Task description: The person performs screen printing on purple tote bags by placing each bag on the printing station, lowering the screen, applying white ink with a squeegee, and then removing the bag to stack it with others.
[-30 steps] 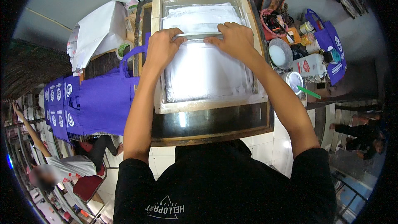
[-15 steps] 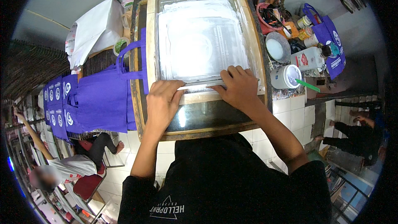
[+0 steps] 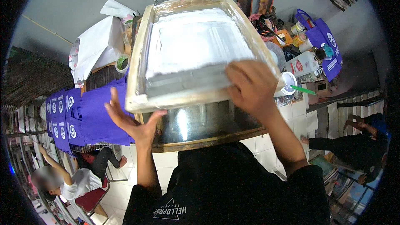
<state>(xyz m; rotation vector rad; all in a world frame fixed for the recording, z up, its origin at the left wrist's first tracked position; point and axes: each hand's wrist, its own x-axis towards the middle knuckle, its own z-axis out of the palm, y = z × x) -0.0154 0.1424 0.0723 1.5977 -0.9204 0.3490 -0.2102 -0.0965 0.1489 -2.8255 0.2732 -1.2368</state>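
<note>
A wooden-framed printing screen (image 3: 134,73) is tilted, its near edge raised off the dark glossy tabletop (image 3: 196,118). White ink (image 3: 191,41) covers most of its mesh, with a greyer band along the near side. Beside the near left corner, my left hand (image 3: 139,127) is open, fingers spread and thumb stretched along the lower edge; whether it touches the frame I cannot tell. My right hand (image 3: 252,87) is closed and blurred at the near right of the screen. What its fingers grip is hidden; a smeared pale strip runs leftward from it.
Purple bags (image 3: 102,118) are stacked left of the table, near a tape roll (image 3: 122,63) and white paper (image 3: 102,39). At right stand an ink tub (image 3: 287,81) with a green stick and a plastic bottle (image 3: 302,64). One person (image 3: 79,171) sits left; another (image 3: 350,148) is at right.
The screen's near edge has risen and the frame has tilted. My left hand has let go of the pale squeegee bar and moved left, opening. My right hand has shifted slightly, still closed.
</note>
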